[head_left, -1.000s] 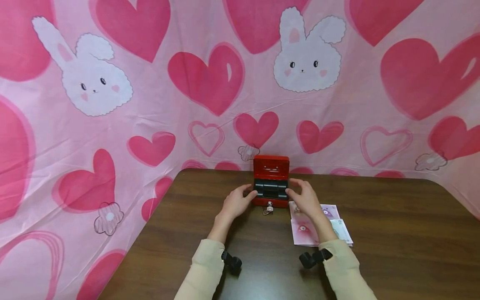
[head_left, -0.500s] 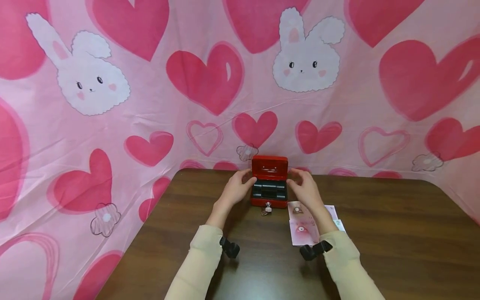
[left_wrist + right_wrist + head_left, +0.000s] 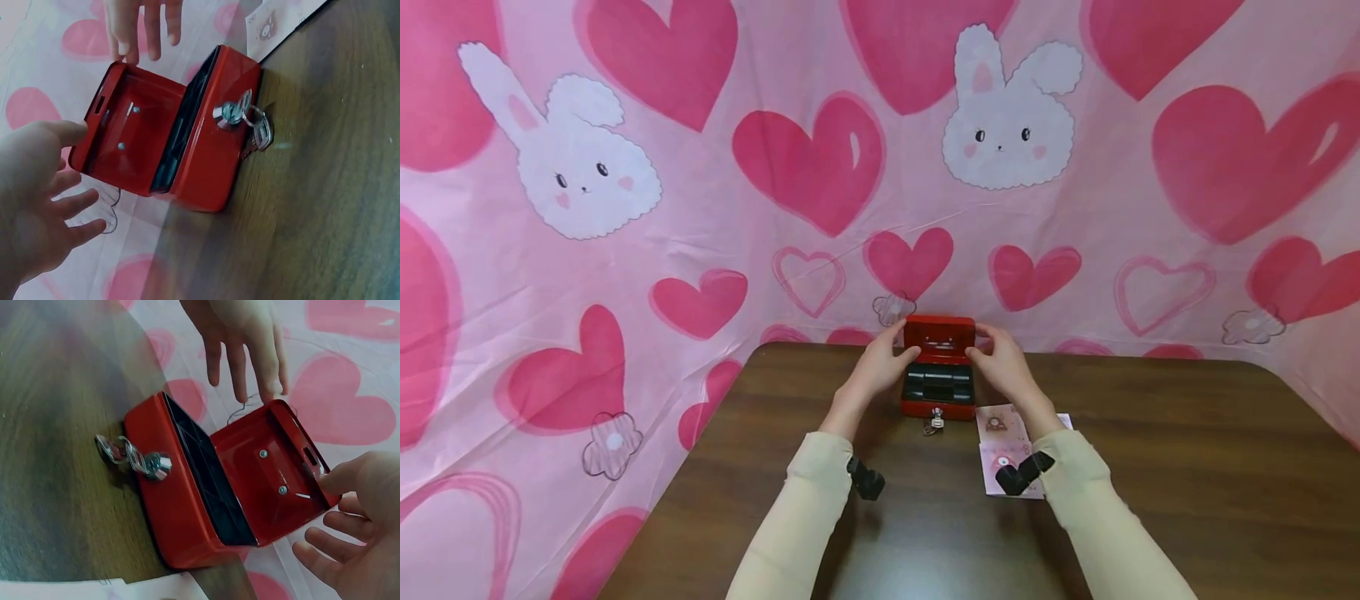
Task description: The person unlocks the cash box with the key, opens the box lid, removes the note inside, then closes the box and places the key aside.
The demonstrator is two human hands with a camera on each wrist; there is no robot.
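A red metal cash box (image 3: 917,408) stands at the back of the table with its lid (image 3: 940,354) raised. Inside sits a black compartment tray (image 3: 937,383). My left hand (image 3: 877,367) pinches the lid's left edge, thumb on the inner side and index finger behind. At the lid's right edge my right hand (image 3: 1006,369) has its thumb on the inside lip, with the other fingers (image 3: 334,544) loosely spread behind it. Keys on a ring (image 3: 262,131) hang from the silver lock (image 3: 228,114) on the box front.
Pink banknotes (image 3: 1000,429) lie on the brown wooden table (image 3: 1150,467), right of the box and partly under my right forearm. A pink cloth wall (image 3: 850,67) with hearts and rabbits rises right behind the table's back edge.
Both hands have moved up from the sides of the box body to the sides of the raised lid. The right forearm now covers more of the banknotes. The box has stayed in place.
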